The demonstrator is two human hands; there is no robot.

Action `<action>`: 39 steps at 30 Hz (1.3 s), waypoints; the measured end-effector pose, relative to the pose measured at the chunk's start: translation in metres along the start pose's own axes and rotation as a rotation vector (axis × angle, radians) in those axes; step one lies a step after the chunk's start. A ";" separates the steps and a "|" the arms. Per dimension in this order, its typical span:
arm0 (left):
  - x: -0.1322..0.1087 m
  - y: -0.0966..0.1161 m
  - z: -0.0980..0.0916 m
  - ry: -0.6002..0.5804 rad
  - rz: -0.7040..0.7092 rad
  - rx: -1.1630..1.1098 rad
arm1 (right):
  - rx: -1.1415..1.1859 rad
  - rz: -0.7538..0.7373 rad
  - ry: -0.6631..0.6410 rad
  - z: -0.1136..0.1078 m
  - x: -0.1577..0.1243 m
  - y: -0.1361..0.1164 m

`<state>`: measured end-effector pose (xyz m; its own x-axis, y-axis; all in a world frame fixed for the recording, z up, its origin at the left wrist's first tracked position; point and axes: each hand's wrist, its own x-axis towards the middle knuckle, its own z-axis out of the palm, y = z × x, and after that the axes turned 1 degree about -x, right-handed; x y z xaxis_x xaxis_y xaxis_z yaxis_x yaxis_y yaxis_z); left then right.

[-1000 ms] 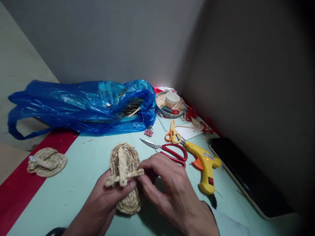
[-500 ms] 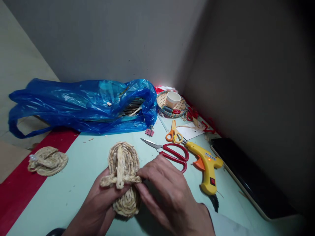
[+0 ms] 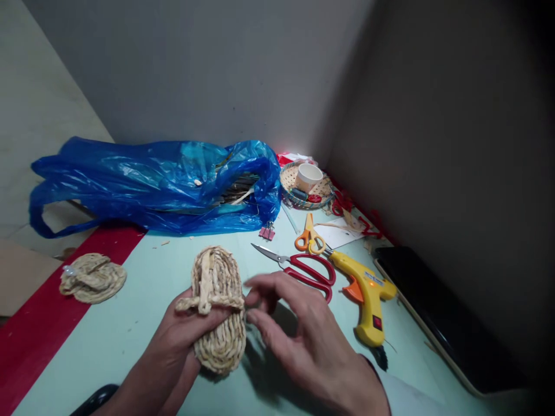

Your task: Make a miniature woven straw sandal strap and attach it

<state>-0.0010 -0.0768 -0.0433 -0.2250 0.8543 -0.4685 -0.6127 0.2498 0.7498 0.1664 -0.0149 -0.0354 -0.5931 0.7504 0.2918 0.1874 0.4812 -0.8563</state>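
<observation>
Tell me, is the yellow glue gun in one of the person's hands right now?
No, the yellow glue gun lies on the table beside the red scissors, while the left hand holds the woven straw sandal.

At lower centre of the frame the left hand (image 3: 173, 346) grips a small woven straw sandal (image 3: 217, 315) from beneath, thumb across its cross strap. The right hand (image 3: 299, 341) sits just right of the sandal, its fingertips (image 3: 251, 300) at the strap's right end. Both are over a pale green worktop (image 3: 130, 335). At left lies a second straw sandal (image 3: 92, 278) on a red strip (image 3: 39, 329). A blue plastic bag (image 3: 160, 185) stretches across the middle. Right of centre lie red scissors (image 3: 303, 268), orange scissors (image 3: 309, 237) and a yellow glue gun (image 3: 364, 294). A small basket (image 3: 306, 186) holding a white cup (image 3: 309, 175) stands in the corner.
</observation>
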 end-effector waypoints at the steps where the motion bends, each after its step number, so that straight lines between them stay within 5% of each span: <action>1: 0.000 0.001 0.001 0.007 0.004 0.000 | 0.048 0.072 0.005 -0.002 0.001 -0.001; 6: 0.002 0.000 0.004 0.019 0.050 0.066 | 0.195 0.276 -0.062 -0.006 0.005 -0.005; 14: -0.005 -0.003 0.016 0.077 0.203 0.201 | 0.431 0.337 -0.087 0.007 0.003 0.004; 25: 0.004 0.002 0.013 -0.050 0.164 0.036 | 0.372 0.259 -0.012 0.004 0.003 0.012; 39: 0.001 0.004 0.013 0.043 0.019 -0.148 | 0.376 0.328 -0.132 -0.004 0.008 -0.007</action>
<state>0.0063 -0.0688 -0.0348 -0.2682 0.8371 -0.4768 -0.7126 0.1607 0.6829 0.1633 -0.0102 -0.0257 -0.6485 0.7594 -0.0534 0.0998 0.0153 -0.9949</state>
